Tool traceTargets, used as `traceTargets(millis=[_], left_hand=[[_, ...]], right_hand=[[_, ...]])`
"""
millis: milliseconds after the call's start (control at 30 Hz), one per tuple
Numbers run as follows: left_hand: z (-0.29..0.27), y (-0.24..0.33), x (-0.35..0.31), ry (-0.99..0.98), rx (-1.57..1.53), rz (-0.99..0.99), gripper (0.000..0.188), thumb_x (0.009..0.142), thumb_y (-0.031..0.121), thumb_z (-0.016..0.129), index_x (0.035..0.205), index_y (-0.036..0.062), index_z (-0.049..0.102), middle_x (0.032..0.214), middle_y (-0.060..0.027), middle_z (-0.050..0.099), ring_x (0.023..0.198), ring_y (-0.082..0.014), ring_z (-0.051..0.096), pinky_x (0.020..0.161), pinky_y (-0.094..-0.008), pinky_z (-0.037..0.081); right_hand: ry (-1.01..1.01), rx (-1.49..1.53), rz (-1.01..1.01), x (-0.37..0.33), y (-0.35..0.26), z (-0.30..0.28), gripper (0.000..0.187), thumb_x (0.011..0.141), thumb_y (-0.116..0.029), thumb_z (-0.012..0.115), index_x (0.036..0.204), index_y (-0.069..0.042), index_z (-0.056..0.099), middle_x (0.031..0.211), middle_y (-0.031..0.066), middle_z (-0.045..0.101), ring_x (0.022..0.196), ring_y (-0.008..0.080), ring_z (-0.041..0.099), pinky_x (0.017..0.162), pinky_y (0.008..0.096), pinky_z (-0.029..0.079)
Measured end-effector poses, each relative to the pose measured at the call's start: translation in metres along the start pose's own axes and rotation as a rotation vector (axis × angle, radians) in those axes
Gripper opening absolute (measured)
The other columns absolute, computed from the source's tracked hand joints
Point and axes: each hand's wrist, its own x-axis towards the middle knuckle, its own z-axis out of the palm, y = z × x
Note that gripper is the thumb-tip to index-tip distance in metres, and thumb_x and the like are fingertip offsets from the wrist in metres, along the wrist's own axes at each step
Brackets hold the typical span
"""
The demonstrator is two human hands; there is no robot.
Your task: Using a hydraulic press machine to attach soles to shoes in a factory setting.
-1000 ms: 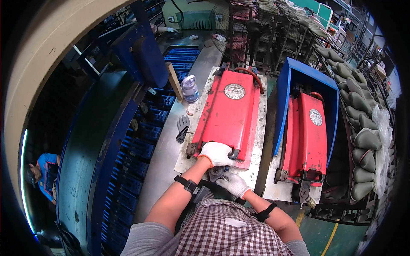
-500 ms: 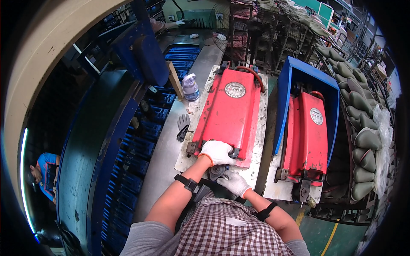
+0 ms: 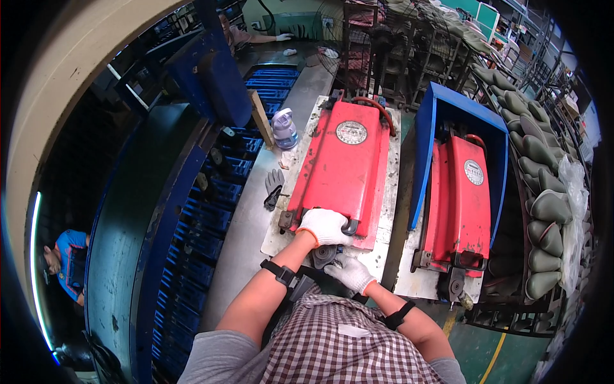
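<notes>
A red box-shaped machine cover (image 3: 345,169) with a round label lies on a pale, stained board in front of me. My left hand (image 3: 325,227), in a white glove with an orange cuff, is closed around the black handle (image 3: 350,226) at the cover's near end. Just below it sits a round dark metal fitting (image 3: 323,254). My right hand (image 3: 353,274), also white-gloved, has its fingers curled beside that fitting; what they grip is hidden. A grey glove (image 3: 274,183) lies on the metal bench to the left.
A clear plastic jug (image 3: 284,130) stands beyond the glove. To the right is a second red cover (image 3: 470,205) under a blue metal hood (image 3: 502,153). Racks of grey-green moulded pieces (image 3: 543,246) line the right. A blue machine (image 3: 134,224) fills the left. Two other people are nearby.
My hands stay almost where they were. At the far end, another person's arm has reached further right. The person at the left has shifted slightly.
</notes>
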Motion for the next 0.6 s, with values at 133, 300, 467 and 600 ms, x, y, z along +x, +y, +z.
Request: traceTargets(millis=[133, 300, 467, 600], left_hand=[[0.002, 0.0, 0.001, 0.013, 0.004, 0.001, 0.064, 0.073, 0.068, 0.069, 0.104, 0.0141, 0.079, 0.1, -0.0167, 0.077, 0.094, -0.0354, 0.075, 0.085, -0.0471, 0.057], [0.001, 0.0, 0.0, 0.011, 0.004, -0.001, 0.063, 0.072, 0.068, 0.069, 0.102, 0.0142, 0.08, 0.098, -0.0164, 0.077, 0.092, -0.0352, 0.075, 0.084, -0.0467, 0.057], [-0.001, 0.002, 0.0, 0.017, 0.008, 0.001, 0.063, 0.072, 0.068, 0.069, 0.102, 0.0142, 0.08, 0.098, -0.016, 0.077, 0.092, -0.0347, 0.075, 0.084, -0.0464, 0.057], [0.001, 0.001, 0.0, 0.016, 0.004, -0.001, 0.063, 0.072, 0.069, 0.07, 0.102, 0.0143, 0.08, 0.098, -0.016, 0.077, 0.092, -0.0348, 0.075, 0.084, -0.0462, 0.057]], right_hand=[[0.001, -0.009, -0.004, -0.001, -0.001, -0.002, 0.049, 0.094, -0.049, 0.067, 0.123, -0.01, 0.071, 0.107, 0.0236, 0.074, 0.101, 0.0409, 0.071, 0.091, 0.0456, 0.055], [-0.013, -0.04, 0.03, -0.002, -0.006, -0.004, 0.05, 0.094, -0.05, 0.067, 0.123, -0.01, 0.071, 0.107, 0.0234, 0.074, 0.102, 0.0409, 0.071, 0.091, 0.0458, 0.055], [-0.003, 0.006, -0.012, 0.002, 0.005, 0.001, 0.05, 0.094, -0.051, 0.066, 0.123, -0.01, 0.071, 0.108, 0.023, 0.074, 0.103, 0.0408, 0.071, 0.092, 0.0459, 0.055], [-0.003, -0.016, -0.012, 0.002, 0.006, 0.002, 0.048, 0.096, -0.046, 0.067, 0.125, -0.007, 0.07, 0.108, 0.0223, 0.074, 0.099, 0.0369, 0.072, 0.09, 0.0437, 0.055]])
